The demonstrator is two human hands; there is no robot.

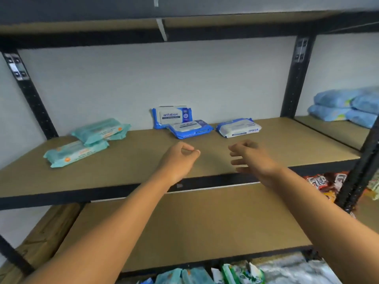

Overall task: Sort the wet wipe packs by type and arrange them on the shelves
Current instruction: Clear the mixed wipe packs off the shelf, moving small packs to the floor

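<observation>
On the brown upper shelf (133, 160) lie teal wipe packs (100, 131) in a loose pile at the left, one more teal pack (75, 153) in front. At the back middle a blue antabax pack (172, 116) stands against the wall, a second blue pack (190, 130) lies before it, and a third (239, 128) lies to the right. My left hand (180, 158) hovers over the shelf with fingers loosely curled, holding nothing. My right hand (250, 155) hovers beside it, fingers relaxed and empty. Both hands are short of the blue packs.
Black metal uprights (295, 78) frame the bay. A lower brown shelf (194, 222) sits below. More wipe packs (205, 275) lie at the bottom edge. Pale blue packs (346, 105) are stacked in the right bay, snack bags (326, 181) under them.
</observation>
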